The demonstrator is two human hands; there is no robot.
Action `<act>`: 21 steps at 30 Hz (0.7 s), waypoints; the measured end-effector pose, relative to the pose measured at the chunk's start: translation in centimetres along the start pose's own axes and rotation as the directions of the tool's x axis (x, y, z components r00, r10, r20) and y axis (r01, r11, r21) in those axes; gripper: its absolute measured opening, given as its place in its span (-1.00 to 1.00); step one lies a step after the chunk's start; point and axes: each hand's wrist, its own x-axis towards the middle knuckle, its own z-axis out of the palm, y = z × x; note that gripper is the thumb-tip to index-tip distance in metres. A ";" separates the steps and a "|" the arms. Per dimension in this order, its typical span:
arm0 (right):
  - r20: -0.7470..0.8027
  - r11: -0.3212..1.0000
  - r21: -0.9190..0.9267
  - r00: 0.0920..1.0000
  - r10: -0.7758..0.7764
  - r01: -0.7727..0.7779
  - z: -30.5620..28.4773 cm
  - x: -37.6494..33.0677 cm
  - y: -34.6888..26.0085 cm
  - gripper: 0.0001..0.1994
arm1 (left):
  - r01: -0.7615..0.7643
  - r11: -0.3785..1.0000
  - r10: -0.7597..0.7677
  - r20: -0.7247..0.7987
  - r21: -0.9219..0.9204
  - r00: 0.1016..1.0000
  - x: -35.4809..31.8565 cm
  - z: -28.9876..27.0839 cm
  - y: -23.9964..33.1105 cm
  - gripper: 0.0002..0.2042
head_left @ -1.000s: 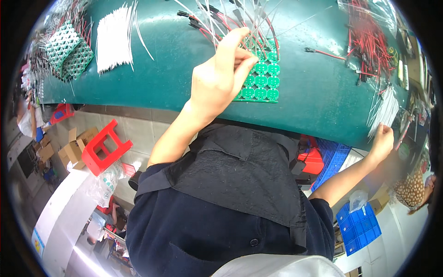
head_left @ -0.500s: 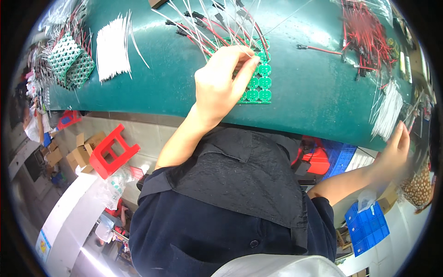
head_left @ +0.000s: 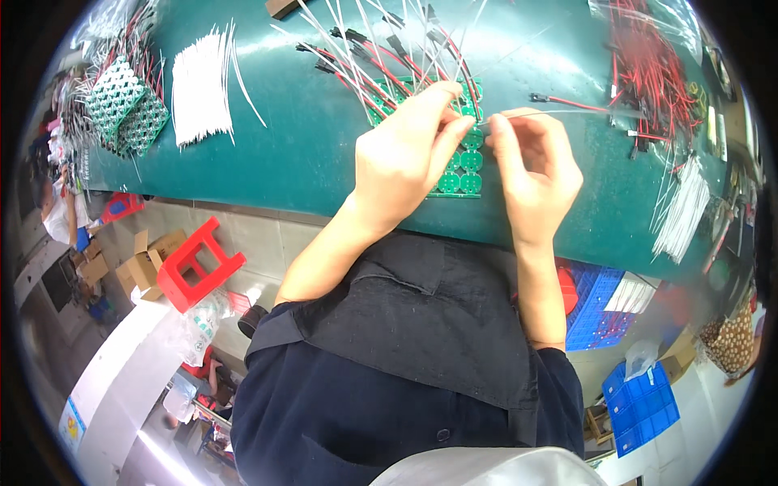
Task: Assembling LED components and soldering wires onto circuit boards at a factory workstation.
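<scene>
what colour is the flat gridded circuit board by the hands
The flat gridded circuit board is green, seen best in the head view.

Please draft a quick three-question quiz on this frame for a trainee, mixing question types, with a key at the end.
1. Multiple choice: which hand is nearer the pile of red wires at the right of the table? a) the left hand; b) the right hand; c) both equally.
2. True or false: the stool at the left of the picture is blue.
3. Fill in the missing word: the left hand's fingertips are over a green circuit ___.

Key: 1. b. 2. False; it is red. 3. Board.
</scene>
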 end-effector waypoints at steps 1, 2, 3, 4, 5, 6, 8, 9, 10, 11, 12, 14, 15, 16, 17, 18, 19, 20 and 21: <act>0.007 1.000 -0.006 1.000 -0.005 0.005 0.2 -0.2 0.3 -0.91 | 0.008 1.000 -0.008 0.001 0.000 1.000 -0.1 0.1 0.0 -0.64; 0.010 1.000 -0.006 1.000 -0.007 0.007 0.3 -0.1 0.2 -0.91 | 0.009 1.000 -0.009 -0.002 0.000 1.000 -0.1 0.1 0.0 -0.64; 0.024 1.000 -0.029 1.000 0.001 0.000 0.3 -0.1 0.2 -0.91 | 0.007 1.000 -0.007 -0.002 0.001 1.000 -0.2 0.0 -0.1 -0.65; 0.036 0.999 -0.053 0.999 0.010 -0.008 0.4 0.0 0.2 -0.91 | 0.005 1.000 -0.005 -0.001 0.001 1.000 -0.2 0.0 -0.1 -0.65; 0.038 0.999 -0.054 0.999 0.009 -0.007 0.5 0.0 0.2 -0.91 | 0.025 1.000 -0.025 0.006 -0.008 1.000 -0.1 0.0 -0.1 -0.67; 0.049 0.998 -0.066 0.999 0.001 0.002 0.5 0.0 0.3 -0.91 | 0.027 1.000 -0.027 0.003 -0.008 1.000 -0.2 -0.1 -0.1 -0.67; 0.062 0.997 -0.079 0.998 -0.006 0.011 0.6 0.0 0.3 -0.91 | 0.037 0.999 -0.037 0.008 -0.003 0.999 -0.2 -0.2 0.0 -0.68; 0.064 0.994 -0.104 0.998 -0.004 0.010 0.6 0.0 0.2 -0.91 | 0.039 0.999 -0.039 0.007 -0.005 0.999 -0.2 -0.2 0.0 -0.68; 0.066 0.992 -0.129 0.998 -0.001 0.009 0.6 0.0 0.2 -0.91 | 0.034 0.999 -0.034 0.003 -0.005 0.999 -0.2 -0.3 0.0 -0.68; 0.068 0.991 -0.132 0.998 0.000 0.009 0.6 -0.1 0.2 -0.91 | 0.029 1.000 -0.029 -0.001 -0.006 1.000 -0.2 -0.3 0.0 -0.68; 0.066 0.990 -0.137 0.998 -0.005 0.014 0.6 -0.1 0.2 -0.90 | 0.030 1.000 -0.030 -0.001 -0.007 1.000 -0.2 -0.3 0.0 -0.68; 0.066 0.990 -0.143 0.998 -0.010 0.019 0.7 -0.1 0.2 -0.90 | 0.021 0.999 -0.022 -0.022 -0.035 1.000 -0.2 -0.4 0.0 -0.68; 0.065 0.988 -0.151 0.998 -0.014 0.024 0.7 -0.1 0.2 -0.90 | 0.023 0.999 -0.024 -0.022 -0.036 0.999 -0.2 -0.6 0.0 -0.68; 0.065 0.987 -0.159 0.998 -0.019 0.029 0.7 -0.1 0.2 -0.90 | 0.027 0.999 -0.028 -0.021 -0.041 0.999 -0.3 -0.8 0.0 -0.69; 0.067 0.987 -0.161 0.998 -0.017 0.028 0.7 -0.1 0.1 -0.90 | 0.031 0.999 -0.032 -0.020 -0.045 0.999 -0.4 -1.0 0.1 -0.70; 0.063 0.986 -0.165 0.998 -0.002 0.012 0.7 -0.1 0.1 -0.90 | 0.033 0.998 -0.034 -0.020 -0.046 0.999 -0.4 -1.3 0.2 -0.70; 0.060 0.986 -0.169 0.998 0.014 -0.004 0.6 -0.1 0.1 -0.90 | 0.039 0.998 -0.041 -0.021 -0.057 0.999 -0.5 -1.6 0.3 -0.71; 0.061 0.985 -0.170 0.998 0.015 -0.004 0.7 -0.1 0.1 -0.90 | 0.046 0.997 -0.048 -0.021 -0.067 0.999 -0.6 -1.8 0.3 -0.73; 0.066 0.984 -0.178 0.998 -0.017 0.029 0.8 -0.1 0.3 -0.89 | 0.048 0.997 -0.049 -0.022 -0.068 0.999 -0.7 -2.0 0.3 -0.73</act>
